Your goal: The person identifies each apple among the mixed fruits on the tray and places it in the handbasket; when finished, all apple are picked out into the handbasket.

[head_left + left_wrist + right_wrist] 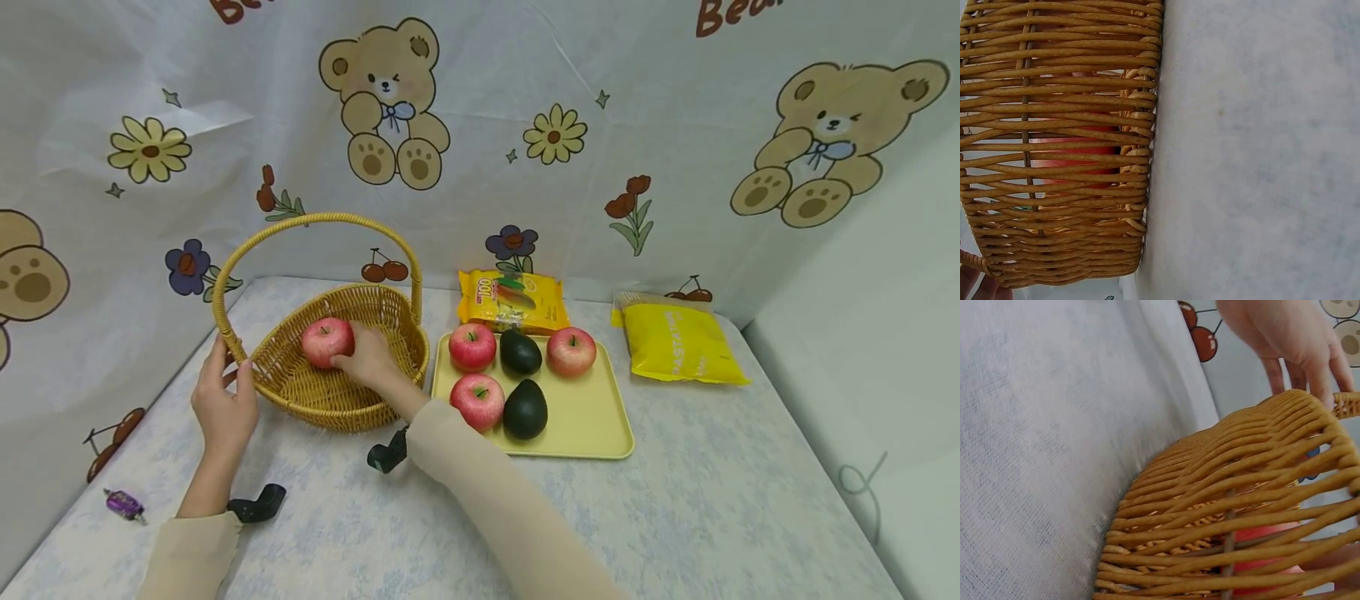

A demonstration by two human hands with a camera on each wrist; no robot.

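A wicker basket with a tall arched handle stands on the left of the table. My left hand grips its left rim at the foot of the handle; in the right wrist view its fingers bend over the edge. Inside the basket, my right hand holds a red apple from the right side. Through the weave, the left wrist view shows red apple skin. To the right, a pale yellow tray carries three more apples and two dark avocados.
Behind the tray lies a yellow-orange packet with a mango picture. A yellow pasta bag is at the right. One purple wrapped candy lies near the left edge. A bear-patterned cloth hangs behind the table.
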